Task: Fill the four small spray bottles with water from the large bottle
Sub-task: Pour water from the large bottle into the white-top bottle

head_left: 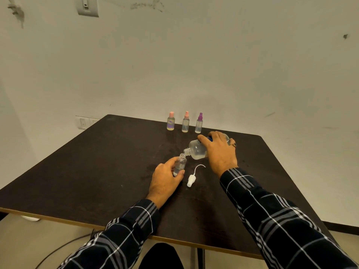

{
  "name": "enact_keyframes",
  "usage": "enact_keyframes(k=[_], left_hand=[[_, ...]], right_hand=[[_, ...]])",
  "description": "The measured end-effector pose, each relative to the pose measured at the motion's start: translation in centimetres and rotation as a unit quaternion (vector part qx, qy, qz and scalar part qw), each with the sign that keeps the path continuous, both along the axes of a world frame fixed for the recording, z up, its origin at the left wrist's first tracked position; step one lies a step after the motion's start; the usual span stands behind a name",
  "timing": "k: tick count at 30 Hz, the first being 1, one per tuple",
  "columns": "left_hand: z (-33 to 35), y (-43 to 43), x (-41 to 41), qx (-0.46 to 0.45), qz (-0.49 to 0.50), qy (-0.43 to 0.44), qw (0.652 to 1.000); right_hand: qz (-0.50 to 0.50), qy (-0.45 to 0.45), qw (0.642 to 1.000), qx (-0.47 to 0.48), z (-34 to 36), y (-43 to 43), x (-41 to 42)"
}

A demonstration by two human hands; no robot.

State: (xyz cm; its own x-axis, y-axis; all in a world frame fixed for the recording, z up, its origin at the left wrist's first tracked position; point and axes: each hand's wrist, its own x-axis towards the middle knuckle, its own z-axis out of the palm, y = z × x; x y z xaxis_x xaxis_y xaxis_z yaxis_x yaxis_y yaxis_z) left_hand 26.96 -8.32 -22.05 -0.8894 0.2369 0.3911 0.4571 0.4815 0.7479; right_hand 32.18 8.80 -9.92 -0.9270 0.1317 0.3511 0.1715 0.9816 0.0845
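Dark brown desk [97,171] under us, and we are mid-pour. Our left hand [165,181] curls round the small open spray bottle [180,164], thumb and fingers clamped on its clear body. It holds the bottle slightly tilted near the middle of the desk. Our right hand [219,152] wraps over the large bottle [197,150], gripping it from above and tipping it almost flat, neck pointing left and down. The two mouths meet: the large bottle's threaded neck sits right at the small bottle's rim. A little water shows at the bottom of the small bottle; we cannot tell whether a stream runs between them.

Just right of the left hand, a white spray cap [191,179] lies on its side on the desk, its thin tube curving away to the far right. Along the far edge, three capped spray bottles stand upright in a row. We see a pink-capped bottle [171,122] on the left, a second pink-capped bottle [185,123] in the middle and a purple-capped bottle [199,124] on the right. A ring [234,145] shows on the right hand, and dark plaid sleeves [272,220] cover both arms.
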Motion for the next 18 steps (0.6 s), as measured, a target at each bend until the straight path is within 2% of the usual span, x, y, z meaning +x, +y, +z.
enact_keyframes(k=[18], left_hand=[[-0.18, 0.00, -0.01, 0.011, 0.000, 0.001, 1.000]], right_hand=[[0.001, -0.002, 1.000, 0.003, 0.03, -0.10, 0.21]])
